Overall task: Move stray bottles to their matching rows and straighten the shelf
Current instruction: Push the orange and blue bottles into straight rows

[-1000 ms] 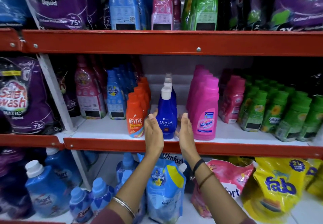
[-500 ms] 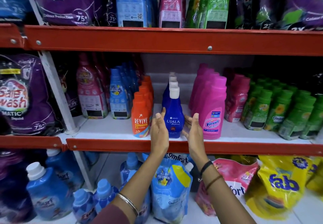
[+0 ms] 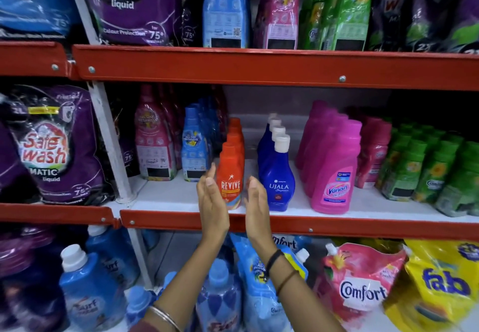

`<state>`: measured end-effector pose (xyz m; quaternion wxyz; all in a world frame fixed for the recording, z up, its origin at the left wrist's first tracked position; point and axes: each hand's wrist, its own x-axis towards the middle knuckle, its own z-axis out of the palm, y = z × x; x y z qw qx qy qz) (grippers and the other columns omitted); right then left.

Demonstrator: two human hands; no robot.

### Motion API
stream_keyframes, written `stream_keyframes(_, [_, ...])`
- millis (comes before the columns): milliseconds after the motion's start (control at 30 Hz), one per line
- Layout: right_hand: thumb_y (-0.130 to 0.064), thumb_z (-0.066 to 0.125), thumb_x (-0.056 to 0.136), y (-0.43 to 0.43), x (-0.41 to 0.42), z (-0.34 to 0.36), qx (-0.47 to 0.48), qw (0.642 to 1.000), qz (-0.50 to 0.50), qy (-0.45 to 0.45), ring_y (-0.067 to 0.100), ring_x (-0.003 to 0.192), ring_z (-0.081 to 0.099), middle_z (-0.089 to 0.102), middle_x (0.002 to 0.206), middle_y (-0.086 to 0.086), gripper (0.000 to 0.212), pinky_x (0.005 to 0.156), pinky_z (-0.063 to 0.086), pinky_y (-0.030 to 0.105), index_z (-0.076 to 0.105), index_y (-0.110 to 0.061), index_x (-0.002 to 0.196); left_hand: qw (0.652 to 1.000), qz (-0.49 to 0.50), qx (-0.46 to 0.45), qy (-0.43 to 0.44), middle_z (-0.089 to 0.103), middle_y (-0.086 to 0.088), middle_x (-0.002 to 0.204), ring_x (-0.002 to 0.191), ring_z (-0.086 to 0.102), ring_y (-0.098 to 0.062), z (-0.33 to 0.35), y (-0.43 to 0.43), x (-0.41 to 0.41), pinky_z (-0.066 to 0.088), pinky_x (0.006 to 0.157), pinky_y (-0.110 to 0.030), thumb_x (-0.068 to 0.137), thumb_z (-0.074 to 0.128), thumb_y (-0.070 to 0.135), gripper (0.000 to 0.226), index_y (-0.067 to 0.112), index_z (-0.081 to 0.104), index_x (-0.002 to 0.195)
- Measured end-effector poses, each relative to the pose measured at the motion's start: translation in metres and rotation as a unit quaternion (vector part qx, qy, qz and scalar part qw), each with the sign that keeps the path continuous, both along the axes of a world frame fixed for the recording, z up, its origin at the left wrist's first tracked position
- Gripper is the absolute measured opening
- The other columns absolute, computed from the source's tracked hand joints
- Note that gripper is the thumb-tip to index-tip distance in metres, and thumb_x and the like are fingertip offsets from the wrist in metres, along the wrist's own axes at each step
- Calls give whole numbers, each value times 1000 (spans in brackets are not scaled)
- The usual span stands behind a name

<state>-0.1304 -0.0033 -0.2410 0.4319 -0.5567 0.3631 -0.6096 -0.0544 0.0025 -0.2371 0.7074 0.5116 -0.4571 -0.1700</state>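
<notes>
We saw a shop shelving unit with red metal front rails (image 3: 259,68) and white shelf boards (image 3: 168,196), stocked on three levels. On the middle board, the front orange plastic Revive bottle (image 3: 230,173) stood upright at the head of its own orange row, close to the board's front edge. Our left hand (image 3: 211,207) was flat and open at the bottle's 9 o'clock, palm facing it, fingers straight; our right hand (image 3: 255,208) was open the same way at its 3 o'clock. Neither hand held anything, and we could not tell whether the palms touched the bottle.

At the orange row's 3 o'clock stood a row of dark blue Ujala bottles with white caps (image 3: 277,173), then a row of pink Vanish bottles (image 3: 334,176), smaller dark pink bottles (image 3: 373,155) and green bottles (image 3: 435,171). At its 9 o'clock stood light blue bottles (image 3: 194,147) and tall pink bottles (image 3: 153,147), with a purple Safe Wash pouch (image 3: 51,147) in the next bay past the white upright post (image 3: 108,139).

On the board below lay blue pouches (image 3: 261,292), a pink Comfort pouch (image 3: 360,282) and a yellow Fab pouch (image 3: 440,285).
</notes>
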Motion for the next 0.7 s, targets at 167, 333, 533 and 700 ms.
stream_keyframes(167, [-74,30,83,-8,11,4,14,1000,-8,-11,10,125,50,57,130,-2,45,115,33,42,55,-45,108,998,-49,21,-22,41,15,134,122,42,-1,2,-3,5,32,102,-20,91,8,65,64,36,39,139])
stream_keyframes(333, [-66,30,85,-10,8,0,10,999,-16,-27,11,111,60,64,112,0,43,102,46,38,61,-38,95,997,-70,30,-32,44,14,137,129,43,-7,0,-4,11,35,111,-35,81,9,81,74,45,40,137])
stream_keyframes(533, [-61,28,86,-7,9,3,6,1000,-27,-10,5,106,58,61,112,0,37,93,43,18,58,-41,92,996,-69,40,-46,46,10,139,128,45,-8,1,-1,10,36,112,-36,83,9,78,72,44,40,138])
stream_keyframes(700, [-65,31,84,0,5,6,0,1000,-20,-13,3,107,60,64,108,-12,37,102,44,31,59,-42,95,996,-71,39,-46,45,14,135,121,45,4,2,1,9,37,111,-40,88,11,69,64,42,37,140])
